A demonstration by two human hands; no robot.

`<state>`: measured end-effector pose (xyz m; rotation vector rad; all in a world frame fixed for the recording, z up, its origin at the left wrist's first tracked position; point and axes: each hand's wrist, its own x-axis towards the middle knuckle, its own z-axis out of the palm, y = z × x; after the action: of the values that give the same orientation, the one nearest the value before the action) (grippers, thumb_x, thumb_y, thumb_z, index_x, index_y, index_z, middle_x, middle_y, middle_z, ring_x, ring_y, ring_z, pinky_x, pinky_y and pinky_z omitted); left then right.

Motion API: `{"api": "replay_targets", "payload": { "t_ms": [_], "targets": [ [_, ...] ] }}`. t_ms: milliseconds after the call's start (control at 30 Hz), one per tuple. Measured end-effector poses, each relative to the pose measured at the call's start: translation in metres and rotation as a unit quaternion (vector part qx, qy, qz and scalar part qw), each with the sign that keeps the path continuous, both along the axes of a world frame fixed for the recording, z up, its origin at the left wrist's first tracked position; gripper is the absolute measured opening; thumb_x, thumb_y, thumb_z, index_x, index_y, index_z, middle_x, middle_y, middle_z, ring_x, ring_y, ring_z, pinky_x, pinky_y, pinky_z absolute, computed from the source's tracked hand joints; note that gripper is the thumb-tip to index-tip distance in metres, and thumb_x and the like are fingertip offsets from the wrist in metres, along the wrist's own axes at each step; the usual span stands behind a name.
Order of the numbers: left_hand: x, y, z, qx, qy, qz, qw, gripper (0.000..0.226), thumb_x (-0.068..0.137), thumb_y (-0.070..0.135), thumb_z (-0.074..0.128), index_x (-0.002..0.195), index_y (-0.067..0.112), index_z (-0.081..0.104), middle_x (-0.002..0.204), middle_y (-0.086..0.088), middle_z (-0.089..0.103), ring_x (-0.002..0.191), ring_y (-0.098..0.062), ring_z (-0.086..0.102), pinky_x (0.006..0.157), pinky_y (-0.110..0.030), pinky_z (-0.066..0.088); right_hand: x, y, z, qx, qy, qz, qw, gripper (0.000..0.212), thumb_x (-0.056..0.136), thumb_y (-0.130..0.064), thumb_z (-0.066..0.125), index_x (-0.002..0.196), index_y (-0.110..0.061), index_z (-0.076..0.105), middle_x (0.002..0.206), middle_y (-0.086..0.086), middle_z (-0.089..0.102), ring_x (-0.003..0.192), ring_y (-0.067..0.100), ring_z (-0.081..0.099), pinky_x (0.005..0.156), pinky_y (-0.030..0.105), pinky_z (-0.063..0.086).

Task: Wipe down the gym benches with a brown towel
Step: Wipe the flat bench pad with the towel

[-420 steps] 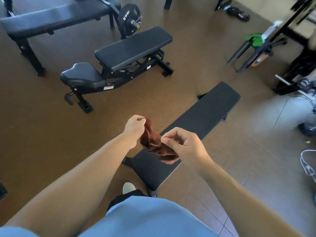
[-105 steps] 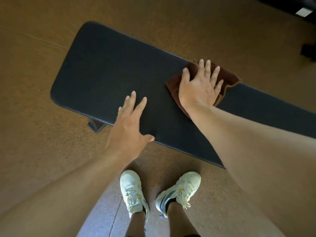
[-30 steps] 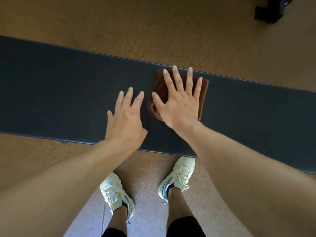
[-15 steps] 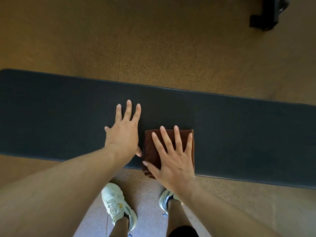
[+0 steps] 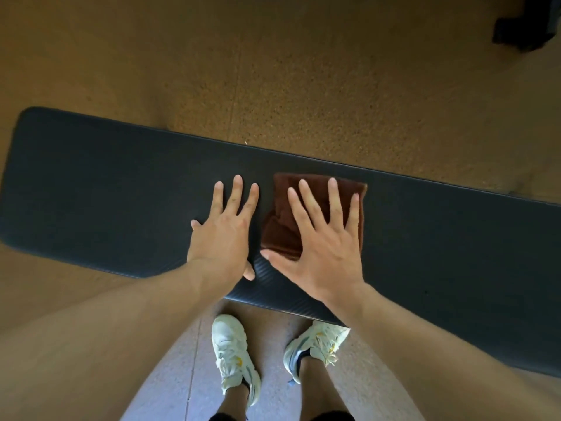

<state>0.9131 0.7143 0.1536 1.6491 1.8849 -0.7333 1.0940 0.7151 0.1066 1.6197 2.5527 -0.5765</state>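
- Right hand (image 5: 326, 247): flat, fingers spread wide, pressed on folded brown towel (image 5: 283, 229).
- Left hand (image 5: 223, 235): flat, fingers extended, palm down on bench pad (image 5: 106, 189), just beside towel.
- Towel: near pad's far edge, mid-length.
- Floor (image 5: 303, 86): brown, speckled; white sneakers (image 5: 233, 354) below the pad.

The bench (image 5: 121, 192) runs off the right edge; hands cover much towel (image 5: 282, 226).

gym, padded black bench (image 5: 121, 183), speckled rubber floor (image 5: 303, 86), equip base (image 5: 525, 28)
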Motion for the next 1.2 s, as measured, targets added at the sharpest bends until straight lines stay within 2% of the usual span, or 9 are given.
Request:
{"api": "replay_targets", "payload": {
  "t_ms": [167,300,467,633,700,800,967,1100,1200],
  "targets": [
    [-0.002,-0.003,-0.004,0.018,0.007,-0.011,1.0,0.158,0.057,0.053,0.094,0.155,0.03,-0.028,0.165,0.001,-0.033,0.155,-0.029,-0.021,0.111,-0.061,0.041,0.027,-0.078,-0.001,-0.013,-0.005,0.147,0.989,0.094,0.091,-0.084,0.041,0.166,-0.03,0.023,0.173,-0.007,0.016,0.162,0.032,0.004,0.124,0.069,0.018],
    [-0.009,-0.003,-0.006,0.021,-0.016,-0.022,0.999,0.159,0.056,0.058,0.092,0.155,0.029,-0.029,0.165,0.0,-0.033,0.155,-0.029,-0.021,0.11,-0.058,0.043,0.032,-0.051,-0.002,0.019,-0.033,0.192,0.981,0.081,0.097,-0.078,0.037,0.163,-0.031,0.031,0.172,-0.007,0.024,0.161,0.032,0.012,0.123,0.069,0.019],
    [-0.028,-0.041,-0.003,0.099,-0.148,0.025,0.984,0.129,0.078,0.045,0.084,0.16,0.028,-0.015,0.168,-0.001,-0.025,0.156,-0.024,-0.018,0.126,-0.051,0.02,-0.005,0.018,-0.003,0.025,-0.056,-0.03,0.998,0.079,0.099,-0.074,0.036,0.164,-0.032,0.024,0.174,-0.006,0.019,0.162,0.032,0.004,0.126,0.067,0.001],
    [-0.065,-0.156,-0.007,0.244,-0.228,0.209,0.919,0.09,0.092,0.025,0.071,0.162,0.027,0.014,0.171,0.009,-0.003,0.156,-0.007,-0.009,0.125,-0.035,0.007,-0.112,0.048,-0.001,-0.026,0.009,-0.283,0.959,0.079,0.097,-0.078,0.03,0.164,-0.037,0.02,0.175,-0.008,0.013,0.162,0.029,0.002,0.125,0.067,-0.004],
    [-0.079,-0.187,-0.007,0.232,-0.212,0.286,0.905,0.086,0.093,0.017,0.068,0.161,0.028,0.016,0.17,0.013,-0.002,0.157,-0.007,-0.005,0.123,-0.034,0.008,-0.158,0.036,0.0,-0.029,0.032,-0.227,0.973,0.078,0.097,-0.077,0.03,0.163,-0.038,0.023,0.175,-0.008,0.014,0.162,0.029,0.003,0.125,0.067,-0.007],
    [-0.087,-0.202,0.001,0.231,-0.203,0.362,0.88,0.082,0.093,0.001,0.057,0.161,0.029,0.02,0.17,0.014,0.004,0.157,-0.009,0.006,0.12,-0.03,0.012,-0.196,-0.012,-0.001,0.009,0.021,0.008,1.0,0.076,0.097,-0.077,0.034,0.161,-0.036,0.032,0.172,-0.007,0.023,0.16,0.031,0.011,0.125,0.066,-0.002],
    [-0.077,-0.19,0.021,0.232,-0.22,0.373,0.871,0.081,0.094,0.003,0.055,0.16,0.03,0.017,0.17,0.016,-0.001,0.157,-0.008,0.003,0.123,-0.033,0.013,-0.124,-0.084,-0.003,0.046,0.012,0.147,0.988,0.061,0.103,-0.062,0.046,0.156,-0.031,0.045,0.167,-0.007,0.037,0.159,0.026,0.024,0.125,0.063,0.014],
    [-0.052,-0.172,0.029,0.211,-0.292,0.323,0.875,0.083,0.09,0.0,0.051,0.161,0.03,0.019,0.168,0.023,-0.007,0.156,-0.009,0.009,0.116,-0.044,0.041,-0.013,-0.128,0.003,0.011,-0.044,0.003,0.999,0.063,0.103,-0.057,0.045,0.159,-0.03,0.038,0.167,-0.009,0.035,0.16,0.021,0.02,0.127,0.063,0.016],
    [-0.021,-0.157,0.028,0.198,-0.337,0.274,0.879,0.081,0.092,0.0,0.049,0.161,0.029,0.018,0.168,0.021,-0.008,0.154,0.001,-0.008,0.125,-0.038,0.025,0.046,-0.136,0.014,-0.043,-0.052,-0.171,0.983,0.064,0.104,-0.06,0.032,0.162,-0.032,0.028,0.171,-0.011,0.026,0.162,0.017,0.009,0.129,0.059,0.007]
  ]
}}
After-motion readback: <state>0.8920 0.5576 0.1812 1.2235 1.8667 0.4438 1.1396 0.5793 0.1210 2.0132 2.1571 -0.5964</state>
